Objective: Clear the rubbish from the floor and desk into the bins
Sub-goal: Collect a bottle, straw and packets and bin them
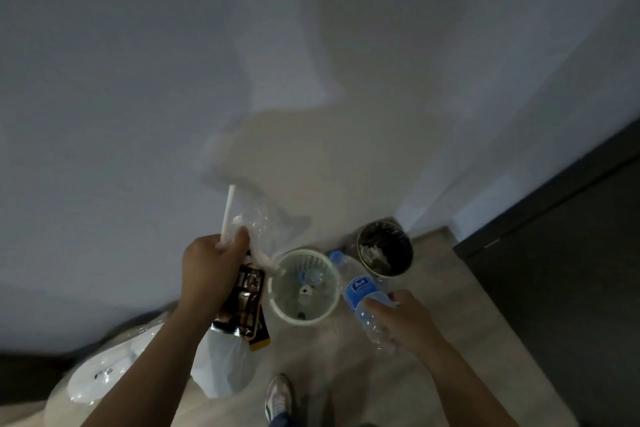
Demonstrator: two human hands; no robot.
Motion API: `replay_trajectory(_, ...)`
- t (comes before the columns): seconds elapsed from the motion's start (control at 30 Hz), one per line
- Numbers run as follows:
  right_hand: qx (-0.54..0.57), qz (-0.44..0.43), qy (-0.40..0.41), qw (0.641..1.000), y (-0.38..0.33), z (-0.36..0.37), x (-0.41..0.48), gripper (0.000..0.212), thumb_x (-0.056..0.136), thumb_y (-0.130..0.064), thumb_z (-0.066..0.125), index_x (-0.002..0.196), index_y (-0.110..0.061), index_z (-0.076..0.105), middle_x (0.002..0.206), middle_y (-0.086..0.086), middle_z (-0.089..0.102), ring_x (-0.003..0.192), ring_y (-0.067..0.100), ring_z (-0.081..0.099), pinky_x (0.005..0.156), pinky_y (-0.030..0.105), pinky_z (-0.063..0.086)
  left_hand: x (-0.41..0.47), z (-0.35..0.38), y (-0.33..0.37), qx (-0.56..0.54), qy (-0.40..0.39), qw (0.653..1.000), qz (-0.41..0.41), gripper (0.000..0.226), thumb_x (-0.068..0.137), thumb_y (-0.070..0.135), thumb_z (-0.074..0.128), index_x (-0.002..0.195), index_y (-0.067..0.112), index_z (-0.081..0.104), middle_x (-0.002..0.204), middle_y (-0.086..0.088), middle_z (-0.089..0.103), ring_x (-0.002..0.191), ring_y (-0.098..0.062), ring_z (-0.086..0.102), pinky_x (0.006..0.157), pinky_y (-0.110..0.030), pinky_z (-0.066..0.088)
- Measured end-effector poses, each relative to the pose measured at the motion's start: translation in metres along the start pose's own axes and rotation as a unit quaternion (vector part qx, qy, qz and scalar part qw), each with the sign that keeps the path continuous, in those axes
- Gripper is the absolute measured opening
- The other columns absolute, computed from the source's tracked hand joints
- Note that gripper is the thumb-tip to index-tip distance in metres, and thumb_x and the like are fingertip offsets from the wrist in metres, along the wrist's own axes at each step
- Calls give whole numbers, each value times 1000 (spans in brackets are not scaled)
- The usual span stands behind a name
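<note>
My left hand (211, 270) grips a bunch of rubbish: a white straw (228, 210), crinkled clear plastic (254, 222), a dark snack wrapper (244, 305) and a pale plastic bag (221, 367) hanging below. My right hand (403, 317) holds a clear plastic water bottle (360, 291) with a blue label and cap, tilted over the gap between two bins. A pale green mesh bin (277, 302) stands on the floor between my hands, with a bottle lying inside. A dark round bin (405, 265) lined with a black bag holds crumpled paper, in the corner.
A wall rises close behind the bins. A dark cabinet (561, 270) stands on the right. A white object wrapped in clear plastic (104, 371) sits at the lower left. My shoe (278, 399) is on the pale floor below the green bin.
</note>
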State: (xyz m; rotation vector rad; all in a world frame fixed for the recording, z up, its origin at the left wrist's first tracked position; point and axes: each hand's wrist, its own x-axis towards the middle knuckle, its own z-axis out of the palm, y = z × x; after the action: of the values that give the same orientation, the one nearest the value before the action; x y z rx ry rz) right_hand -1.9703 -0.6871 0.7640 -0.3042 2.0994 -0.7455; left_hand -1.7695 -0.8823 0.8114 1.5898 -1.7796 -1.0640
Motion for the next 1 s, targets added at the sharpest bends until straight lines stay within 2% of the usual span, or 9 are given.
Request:
replay_trajectory(0.2, -17, 29, -76, 997, -7, 13, 72, 42, 73, -30, 74, 106, -9, 61, 91, 9, 70, 66, 16, 71, 45, 20, 48, 28, 27, -18, 48, 12, 998, -33, 55, 88, 30, 62, 59, -15, 52, 49, -17, 46, 49, -25, 46, 48, -30, 32)
replay_trajectory(0.37, -62, 73, -112, 989, 6, 40, 141, 48, 68, -37, 74, 105, -9, 61, 89, 8, 70, 69, 18, 69, 46, 21, 46, 38, 53, -47, 95, 42, 989, -106, 49, 87, 31, 63, 49, 2, 56, 42, -4, 50, 46, -16, 50, 48, -25, 34)
replay_trajectory(0.47, -94, 89, -131, 983, 17, 59, 180, 51, 61, -38, 75, 101, -8, 64, 82, 7, 71, 63, 18, 68, 45, 22, 47, 46, 69, -67, 130, 44, 982, -133, 51, 87, 32, 64, 45, 7, 50, 43, -9, 49, 46, -16, 49, 49, -25, 34)
replay_trajectory(0.57, -121, 101, -132, 979, 34, 83, 215, 58, 51, -45, 72, 97, -10, 65, 83, 8, 71, 70, 22, 71, 56, 32, 58, 55, 84, -87, 131, 43, 978, -154, 51, 86, 32, 64, 43, 10, 49, 43, -9, 50, 46, -19, 50, 49, -28, 35)
replay_trajectory(0.63, -119, 103, -127, 979, 41, 100, 233, 53, 57, -43, 74, 96, -9, 64, 83, 7, 69, 75, 23, 70, 64, 35, 60, 59, 93, -102, 132, 37, 977, -161, 46, 87, 34, 64, 48, 10, 55, 51, -11, 58, 52, -23, 55, 53, -32, 39)
replay_trajectory(0.73, -137, 60, -139, 979, 48, 124, 263, 57, 69, -45, 73, 112, -8, 62, 104, 11, 68, 95, 27, 65, 70, 30, 50, 62, 106, -122, 141, 34, 974, -174, 41, 86, 36, 63, 51, 18, 56, 57, -7, 62, 60, -24, 59, 60, -35, 45)
replay_trajectory(0.83, -166, 32, -154, 973, 50, 141, 280, 53, 82, -34, 71, 125, -6, 57, 122, 13, 62, 112, 29, 59, 81, 29, 44, 63, 115, -135, 154, 28, 971, -180, 40, 86, 36, 63, 53, 14, 59, 55, -6, 61, 57, -21, 58, 58, -33, 44)
replay_trajectory(0.9, -184, 41, -159, 969, 53, 145, 283, 54, 84, -28, 70, 129, -4, 53, 128, 14, 59, 120, 29, 54, 87, 28, 42, 63, 120, -142, 165, 16, 969, -184, 43, 86, 37, 63, 55, 7, 61, 56, -11, 61, 57, -23, 58, 59, -36, 46)
replay_trajectory(1.0, -250, 15, -167, 954, 62, 137, 279, 50, 85, -30, 65, 128, -7, 54, 127, 11, 59, 119, 27, 54, 86, 27, 43, 63, 127, -144, 171, -7, 967, -187, 46, 86, 36, 64, 57, 1, 62, 57, -14, 62, 56, -24, 59, 56, -34, 46)
